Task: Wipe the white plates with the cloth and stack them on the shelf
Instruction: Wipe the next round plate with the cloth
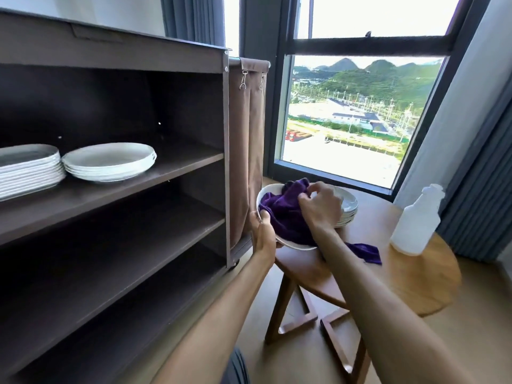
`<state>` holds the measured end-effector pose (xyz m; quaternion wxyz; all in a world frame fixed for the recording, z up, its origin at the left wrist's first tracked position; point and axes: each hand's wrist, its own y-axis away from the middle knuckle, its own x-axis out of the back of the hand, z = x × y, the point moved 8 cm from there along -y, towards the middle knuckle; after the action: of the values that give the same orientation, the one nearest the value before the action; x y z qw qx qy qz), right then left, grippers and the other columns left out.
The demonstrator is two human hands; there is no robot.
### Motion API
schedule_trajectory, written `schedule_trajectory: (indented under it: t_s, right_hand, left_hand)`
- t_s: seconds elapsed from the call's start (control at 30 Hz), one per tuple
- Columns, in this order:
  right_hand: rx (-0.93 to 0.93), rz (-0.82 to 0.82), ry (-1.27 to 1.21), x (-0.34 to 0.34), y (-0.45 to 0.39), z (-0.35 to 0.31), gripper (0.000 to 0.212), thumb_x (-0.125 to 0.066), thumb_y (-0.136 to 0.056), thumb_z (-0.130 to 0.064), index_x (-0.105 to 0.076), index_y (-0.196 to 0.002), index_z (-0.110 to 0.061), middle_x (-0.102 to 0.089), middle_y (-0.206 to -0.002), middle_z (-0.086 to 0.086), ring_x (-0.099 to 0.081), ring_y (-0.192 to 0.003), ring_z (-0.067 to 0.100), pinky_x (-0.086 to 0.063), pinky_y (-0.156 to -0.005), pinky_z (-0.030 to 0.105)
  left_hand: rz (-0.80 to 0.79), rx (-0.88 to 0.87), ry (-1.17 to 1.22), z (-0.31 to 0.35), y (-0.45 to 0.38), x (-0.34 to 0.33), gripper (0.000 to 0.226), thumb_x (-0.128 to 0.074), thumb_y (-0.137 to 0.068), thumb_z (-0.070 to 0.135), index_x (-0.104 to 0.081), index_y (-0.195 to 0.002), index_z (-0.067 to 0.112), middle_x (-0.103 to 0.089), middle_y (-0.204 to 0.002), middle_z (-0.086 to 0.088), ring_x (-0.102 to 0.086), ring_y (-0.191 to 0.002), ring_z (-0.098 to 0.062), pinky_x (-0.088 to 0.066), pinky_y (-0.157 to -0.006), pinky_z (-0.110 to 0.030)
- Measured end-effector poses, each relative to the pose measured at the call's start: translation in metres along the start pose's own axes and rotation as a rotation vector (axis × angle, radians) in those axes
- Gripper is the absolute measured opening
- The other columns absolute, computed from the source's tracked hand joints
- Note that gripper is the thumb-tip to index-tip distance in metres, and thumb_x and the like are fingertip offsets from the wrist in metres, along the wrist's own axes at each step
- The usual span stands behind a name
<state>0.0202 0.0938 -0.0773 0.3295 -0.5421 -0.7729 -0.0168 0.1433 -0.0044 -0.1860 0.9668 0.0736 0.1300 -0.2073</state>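
Observation:
My left hand grips the near rim of a white plate, holding it tilted above the round wooden table. My right hand presses a purple cloth into the plate; one end of the cloth hangs down onto the table. Behind my right hand a stack of white plates rests on the table. On the top shelf of the brown cabinet sit two stacks: round white plates and, at the far left, wider white plates.
A white spray bottle stands on the table at the right. A brown fabric bag hangs on the cabinet's side next to the held plate. The two lower shelves hold nothing. A large window and grey curtains lie behind.

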Motion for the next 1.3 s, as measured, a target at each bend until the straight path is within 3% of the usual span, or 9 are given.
schedule_trajectory:
  t_s: [0.13,0.23,0.4,0.5,0.73,0.9,1.07,1.2,1.3]
  right_hand:
    - [-0.204,-0.282,0.134,-0.047,0.016,0.046,0.086,-0.074,-0.067,-0.070,-0.051,-0.140,-0.031,-0.047,-0.141,0.018,-0.040,-0.135,0.041,-0.038,-0.110,0.055]
    - [-0.079,-0.117,0.111,-0.048,0.020,0.046,0.072,-0.069,-0.078,-0.051,-0.049,-0.142,-0.023,-0.038,-0.147,0.025,-0.034,-0.139,0.044,-0.035,-0.112,0.056]
    - [0.272,0.219,-0.030,-0.014,0.006,0.018,0.072,-0.058,-0.078,0.011,-0.043,-0.143,-0.017,-0.039,-0.144,0.016,-0.043,-0.124,0.037,-0.051,-0.093,0.049]
    - [0.324,0.248,0.047,-0.015,0.005,0.003,0.059,-0.063,-0.079,0.001,-0.051,-0.135,-0.013,-0.047,-0.138,0.015,-0.047,-0.120,0.036,-0.049,-0.079,0.043]
    - [0.201,-0.091,-0.399,-0.056,0.010,-0.010,0.040,-0.050,-0.092,-0.044,-0.074,-0.115,-0.023,-0.061,-0.122,-0.003,-0.058,-0.110,0.011,-0.050,-0.098,0.042]
    - [0.310,-0.196,-0.453,-0.056,0.026,-0.019,0.016,-0.069,-0.094,-0.026,-0.083,-0.093,-0.017,-0.074,-0.083,-0.003,-0.070,-0.078,0.008,-0.057,-0.076,0.033]
    - [0.146,-0.493,-0.157,-0.071,0.019,0.015,0.016,-0.078,-0.083,-0.027,-0.077,-0.069,-0.022,-0.070,-0.065,-0.002,-0.065,-0.066,0.010,-0.052,-0.070,0.031]
    - [0.026,-0.207,0.058,-0.050,0.000,0.050,0.015,-0.074,-0.074,-0.027,-0.078,-0.067,-0.015,-0.069,-0.060,0.005,-0.065,-0.065,0.023,-0.041,-0.062,0.028]
    - [0.012,-0.047,0.092,-0.035,-0.019,0.043,0.017,-0.071,-0.077,-0.025,-0.079,-0.073,-0.011,-0.072,-0.069,0.013,-0.066,-0.073,0.031,-0.043,-0.069,0.030]
  left_hand:
    - [0.022,-0.073,0.052,0.006,0.005,0.011,0.026,-0.036,-0.112,0.029,-0.048,-0.133,0.021,-0.060,-0.123,-0.009,-0.063,-0.112,-0.025,-0.058,-0.091,-0.037]
    - [-0.036,-0.185,0.034,0.019,0.008,0.011,0.023,-0.037,-0.111,0.021,-0.054,-0.126,0.023,-0.063,-0.120,-0.009,-0.062,-0.117,-0.029,-0.057,-0.095,-0.035]
    - [-0.242,-0.280,-0.097,0.038,0.013,-0.001,0.049,-0.036,-0.105,0.040,-0.037,-0.154,0.031,-0.053,-0.143,-0.007,-0.057,-0.128,-0.024,-0.055,-0.103,-0.044]
    - [-0.280,-0.287,-0.157,0.046,0.011,-0.011,0.055,-0.034,-0.101,0.047,-0.033,-0.155,0.034,-0.050,-0.147,-0.003,-0.054,-0.132,-0.022,-0.053,-0.106,-0.043]
    - [-0.253,-0.306,-0.109,0.056,0.001,-0.018,0.052,-0.038,-0.104,0.044,-0.039,-0.154,0.028,-0.055,-0.147,-0.002,-0.055,-0.133,-0.019,-0.045,-0.114,-0.048]
    - [-0.149,-0.322,-0.021,0.054,-0.011,0.001,0.029,-0.049,-0.096,0.061,-0.057,-0.124,0.060,-0.064,-0.132,0.004,-0.063,-0.123,-0.019,-0.052,-0.107,-0.050]
    - [-0.075,-0.239,0.053,0.050,-0.029,0.018,0.049,-0.043,-0.100,0.052,-0.046,-0.147,0.038,-0.056,-0.142,-0.003,-0.059,-0.126,-0.023,-0.054,-0.103,-0.046]
    - [-0.105,-0.291,-0.045,0.051,-0.024,0.014,0.048,-0.036,-0.112,0.035,-0.031,-0.160,0.033,-0.038,-0.158,0.011,-0.045,-0.132,-0.008,-0.044,-0.094,-0.019]
    - [-0.146,-0.249,-0.040,0.039,-0.016,0.009,0.040,-0.037,-0.109,0.040,-0.044,-0.149,0.042,-0.054,-0.144,0.006,-0.056,-0.126,-0.017,-0.054,-0.102,-0.039]
